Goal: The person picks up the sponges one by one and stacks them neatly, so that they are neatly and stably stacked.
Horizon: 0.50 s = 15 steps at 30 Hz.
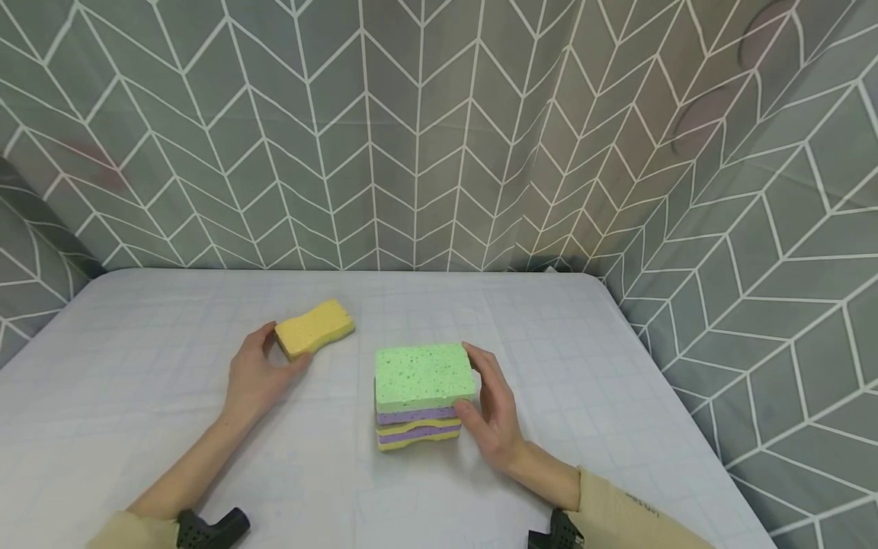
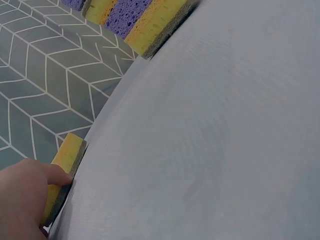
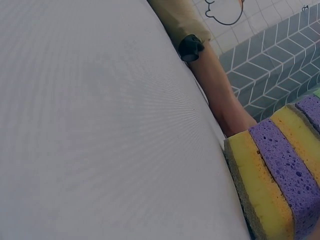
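My left hand [image 1: 259,377] holds a yellow sponge [image 1: 315,328] by its near left end, thumb on one side and fingers on the other. In the left wrist view this sponge [image 2: 72,150] lies on the cloth with a dark scouring layer underneath. A stack of several sponges stands at the table's middle, a speckled green sponge [image 1: 424,374] on top. Beneath it alternate purple sponges [image 1: 405,417] and yellow sponges [image 1: 418,444]. My right hand [image 1: 497,415] grips the green sponge's right end, thumb at the front corner and fingers at the back.
A white cloth [image 1: 302,473] with faint grid creases covers the table. Grey curtains [image 1: 391,152] with white chevron lines hang behind and to the right. Black wrist straps [image 1: 213,528] show at both cuffs.
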Motion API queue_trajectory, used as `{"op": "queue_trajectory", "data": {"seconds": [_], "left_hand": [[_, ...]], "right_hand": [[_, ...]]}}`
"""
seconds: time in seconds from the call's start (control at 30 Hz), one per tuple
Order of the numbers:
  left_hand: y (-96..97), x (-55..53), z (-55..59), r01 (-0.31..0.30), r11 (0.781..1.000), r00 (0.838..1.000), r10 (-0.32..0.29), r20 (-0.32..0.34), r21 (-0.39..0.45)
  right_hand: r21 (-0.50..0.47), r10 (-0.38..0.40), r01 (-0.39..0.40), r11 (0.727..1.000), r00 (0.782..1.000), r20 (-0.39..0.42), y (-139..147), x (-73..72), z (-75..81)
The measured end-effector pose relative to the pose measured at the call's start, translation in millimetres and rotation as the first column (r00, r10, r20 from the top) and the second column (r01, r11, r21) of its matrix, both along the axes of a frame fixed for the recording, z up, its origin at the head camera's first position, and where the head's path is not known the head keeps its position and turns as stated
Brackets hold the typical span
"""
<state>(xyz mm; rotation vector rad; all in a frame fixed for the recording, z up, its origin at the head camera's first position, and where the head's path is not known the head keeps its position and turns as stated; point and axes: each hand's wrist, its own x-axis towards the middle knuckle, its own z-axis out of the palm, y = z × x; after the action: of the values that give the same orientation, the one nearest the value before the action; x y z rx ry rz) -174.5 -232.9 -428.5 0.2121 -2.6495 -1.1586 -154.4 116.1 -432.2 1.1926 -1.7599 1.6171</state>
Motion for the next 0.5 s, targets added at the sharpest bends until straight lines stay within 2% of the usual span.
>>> {"op": "queue_trajectory", "data": {"seconds": [0.5], "left_hand": [[2.3, 1.9, 0.2, 0.008, 1.000, 1.000, -0.008, -0.028, -0.020]], "right_hand": [[0.004, 0.001, -0.001, 1.000, 1.000, -0.002, 0.7, -0.8, -1.1]]}}
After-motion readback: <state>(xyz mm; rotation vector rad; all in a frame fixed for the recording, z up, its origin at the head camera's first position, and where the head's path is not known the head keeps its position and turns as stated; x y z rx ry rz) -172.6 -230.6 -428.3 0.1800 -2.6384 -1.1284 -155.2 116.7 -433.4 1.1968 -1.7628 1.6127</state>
